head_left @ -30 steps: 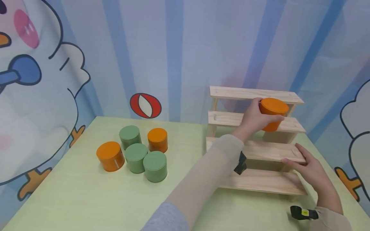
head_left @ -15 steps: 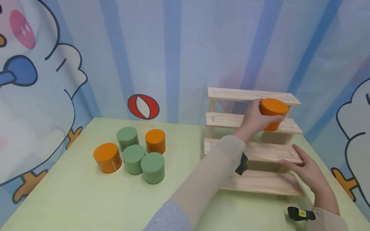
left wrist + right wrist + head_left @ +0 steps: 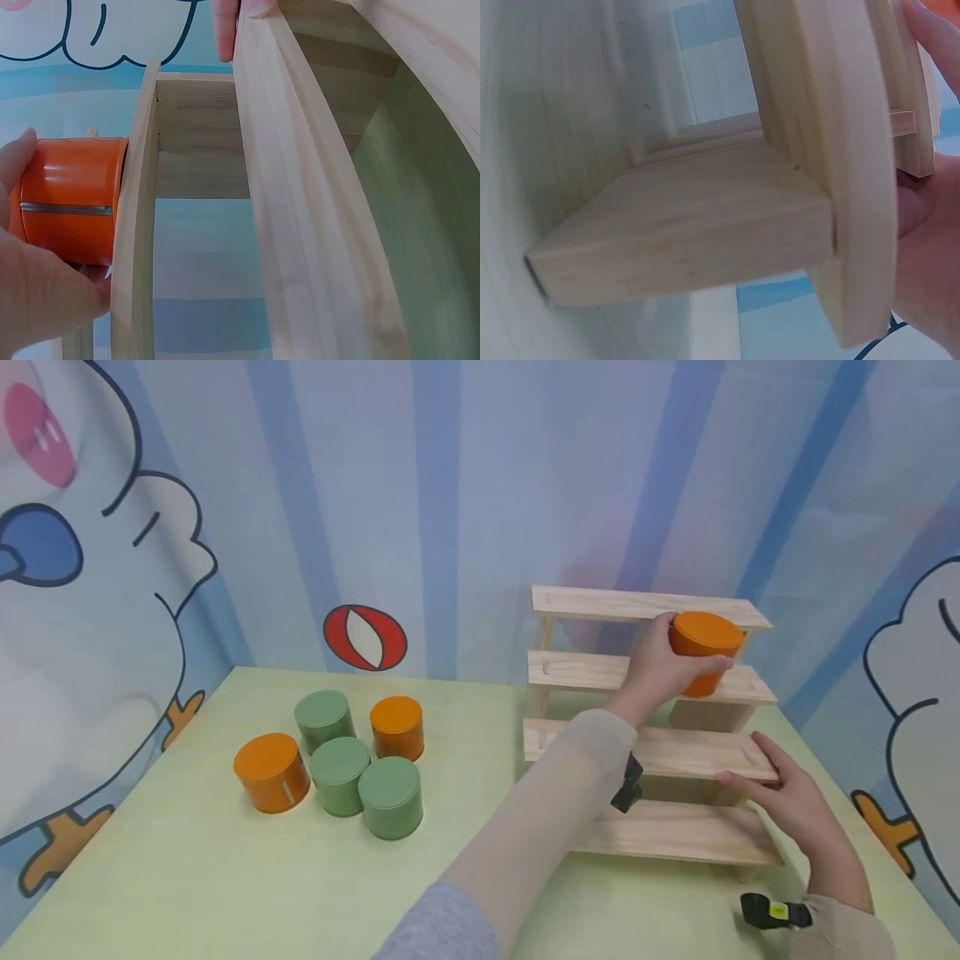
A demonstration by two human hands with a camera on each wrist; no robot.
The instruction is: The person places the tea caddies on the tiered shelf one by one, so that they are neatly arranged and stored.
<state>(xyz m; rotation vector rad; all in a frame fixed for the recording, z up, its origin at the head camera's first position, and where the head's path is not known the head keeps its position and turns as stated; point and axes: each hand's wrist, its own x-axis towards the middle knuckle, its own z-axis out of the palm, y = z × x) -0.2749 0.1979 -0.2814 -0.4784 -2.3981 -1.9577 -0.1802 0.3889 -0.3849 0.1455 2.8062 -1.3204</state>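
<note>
In the head view my left hand [image 3: 663, 664] grips an orange cylindrical canister [image 3: 705, 635], thumb in front and fingers behind. The canister stays upright at the right part of the second-highest board of a stepped wooden shelf [image 3: 573, 670]. From the left wrist, the canister [image 3: 75, 176] shows a grey seam, and its base is right at the board. My right hand [image 3: 798, 797] holds the right end of the board below, thumb at the front edge and fingers behind. In the right wrist view part of the right hand [image 3: 930, 255] shows beside the shelf's boards.
On the pale green table [image 3: 225, 877], left of the shelf, stand several canisters close together: one orange [image 3: 272, 772] at the left, another orange [image 3: 397, 729] at the back, and three green ones, including the front green canister [image 3: 391, 797]. A printed curtain [image 3: 487, 510] hangs behind.
The head view has drifted slightly, shifting the scene left. Against the shelf, the held canister has edged a little to the right. Both hands keep their holds.
</note>
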